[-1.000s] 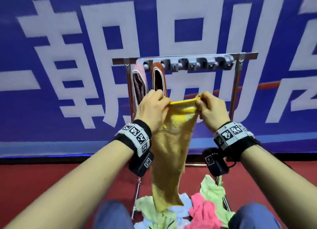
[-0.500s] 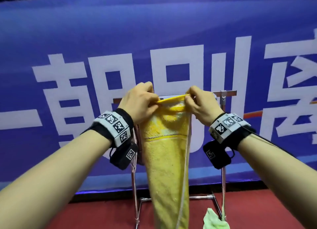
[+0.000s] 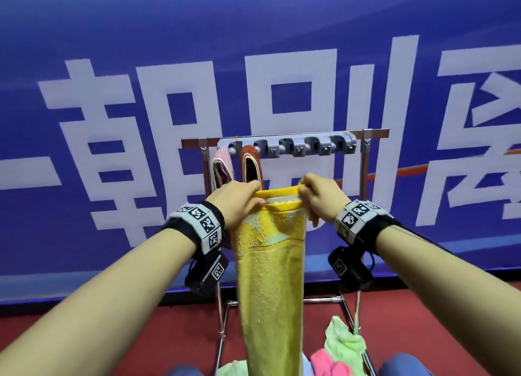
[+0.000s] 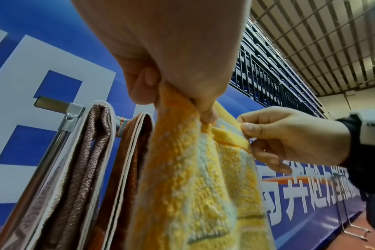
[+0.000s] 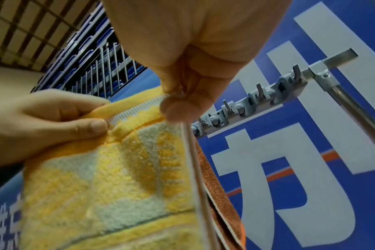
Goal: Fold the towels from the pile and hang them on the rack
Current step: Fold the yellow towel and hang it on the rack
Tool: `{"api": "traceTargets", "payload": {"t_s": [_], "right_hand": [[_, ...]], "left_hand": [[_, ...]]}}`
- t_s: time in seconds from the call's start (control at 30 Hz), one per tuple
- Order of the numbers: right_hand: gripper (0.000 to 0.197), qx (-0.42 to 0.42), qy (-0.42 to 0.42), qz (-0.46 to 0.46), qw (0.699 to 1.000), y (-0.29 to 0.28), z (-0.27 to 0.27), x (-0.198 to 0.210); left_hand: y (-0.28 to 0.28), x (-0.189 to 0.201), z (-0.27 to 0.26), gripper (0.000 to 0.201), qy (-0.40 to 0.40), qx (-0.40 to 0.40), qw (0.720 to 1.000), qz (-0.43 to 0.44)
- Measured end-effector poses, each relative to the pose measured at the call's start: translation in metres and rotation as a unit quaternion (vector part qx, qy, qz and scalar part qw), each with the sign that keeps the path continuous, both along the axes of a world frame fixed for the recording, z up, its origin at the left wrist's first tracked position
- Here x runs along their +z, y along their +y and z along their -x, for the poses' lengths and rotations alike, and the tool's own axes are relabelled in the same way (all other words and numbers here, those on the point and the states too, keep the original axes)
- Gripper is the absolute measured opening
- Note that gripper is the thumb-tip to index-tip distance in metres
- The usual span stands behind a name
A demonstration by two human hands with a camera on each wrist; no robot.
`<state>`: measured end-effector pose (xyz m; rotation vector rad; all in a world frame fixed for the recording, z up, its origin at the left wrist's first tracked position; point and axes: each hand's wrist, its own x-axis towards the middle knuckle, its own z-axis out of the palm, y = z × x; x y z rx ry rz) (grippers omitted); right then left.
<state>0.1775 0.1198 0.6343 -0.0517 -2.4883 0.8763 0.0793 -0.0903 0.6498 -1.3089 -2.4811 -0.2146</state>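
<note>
Pinching yellow towel top hem: my left hand, right hand, fingers curled | brown towel just behind | clip bar rightward bare

A large blue banner with big white characters and a thin orange stripe covers the far wall, and below it the floor is dark red. In the wrist views, rows of blue seats rise behind a metal railing above the banner, under a ceiling of pale panels crossed by dark beams. To the far right a plain pale wall stands below this ceiling
</note>
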Motion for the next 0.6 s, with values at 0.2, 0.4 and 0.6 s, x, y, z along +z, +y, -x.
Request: {"api": "traceTargets", "payload": {"t_s": [0.2,0.4,0.6], "right_hand": [[0.018,0.01,0.053,0.127,0.99,-0.01,0.002,0.003],[0.011,0.021,0.065,0.115,0.991,-0.012,-0.009,-0.001],[0.014,0.03,0.037,0.044,0.998,-0.009,-0.015,-0.019]], "left_hand": [[-0.002,0.003,-0.008,0.029,0.042,0.018,0.999,-0.001],[-0.01,-0.006,-0.011,0.032,0.048,0.014,0.999,-0.009],[-0.018,-0.026,-0.017,0.027,0.067,0.008,0.998,0.011]]}}
